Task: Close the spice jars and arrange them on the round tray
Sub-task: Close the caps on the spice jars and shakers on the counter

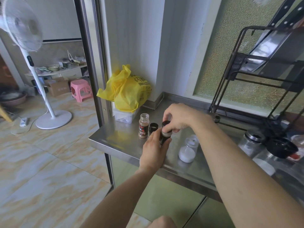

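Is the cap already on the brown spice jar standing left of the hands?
No: the brown spice jar stands with an open mouth, and a loose black cap sits beside it on the counter.

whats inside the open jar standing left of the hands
The open spice jar holds brown powder filling it to around the shoulder, with its neck empty and no cap on. Its label covers most of the body, so the contents lower down cannot be seen.

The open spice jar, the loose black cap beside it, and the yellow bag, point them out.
open spice jar [143, 127]: head view, on its label.
loose black cap [153, 127]: head view, on its side wall.
yellow bag [126, 89]: head view, on its front.
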Demonstrator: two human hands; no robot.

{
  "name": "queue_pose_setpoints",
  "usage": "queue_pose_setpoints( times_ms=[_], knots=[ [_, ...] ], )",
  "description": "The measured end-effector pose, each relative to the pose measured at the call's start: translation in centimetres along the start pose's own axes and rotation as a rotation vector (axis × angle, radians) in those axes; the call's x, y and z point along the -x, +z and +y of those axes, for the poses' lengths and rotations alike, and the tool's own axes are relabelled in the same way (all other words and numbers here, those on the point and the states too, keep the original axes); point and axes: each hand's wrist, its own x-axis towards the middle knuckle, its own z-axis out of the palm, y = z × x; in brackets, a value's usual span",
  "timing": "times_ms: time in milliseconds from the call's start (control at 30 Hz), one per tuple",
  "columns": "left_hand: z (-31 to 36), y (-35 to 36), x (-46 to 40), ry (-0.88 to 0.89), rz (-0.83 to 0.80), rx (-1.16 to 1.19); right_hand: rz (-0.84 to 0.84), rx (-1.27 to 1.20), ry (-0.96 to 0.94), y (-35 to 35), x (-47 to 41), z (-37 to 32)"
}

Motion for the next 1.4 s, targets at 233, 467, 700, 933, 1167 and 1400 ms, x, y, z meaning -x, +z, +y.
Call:
queue_pose_setpoints(
  times_ms=[233,467,700,933,1167,1400],
  knots=[
    [0.0,0.2,0.2,-0.005,-0.009,-0.064,0.024,0.219,-0.052,0.0,1.3,-0.6],
    [0.4,0.0,0.3,-0.019,-0.023,-0.055,0.046,0.315,-0.064,0.3,1.5,-1.8],
    [0.7,-0.1,0.3,-0.019,-0.033,-0.064,0.013,0.229,0.012,-0.7,1.3,-1.8],
    [0.3,0.1,0.2,-0.023,-0.008,-0.031,0.012,0.212,0.011,-0.6,0.9,-1.2],
    [0.1,0.2,0.0,-0.033,0.045,0.002,0.025,0.200,-0.001,-0.5,0.3,-0.8],
    [1.4,-0.2,-0.7,-0.069,0.096,-0.014,0.073,0.192,-0.032,-0.1,-0.5,0.3]
  ],
)
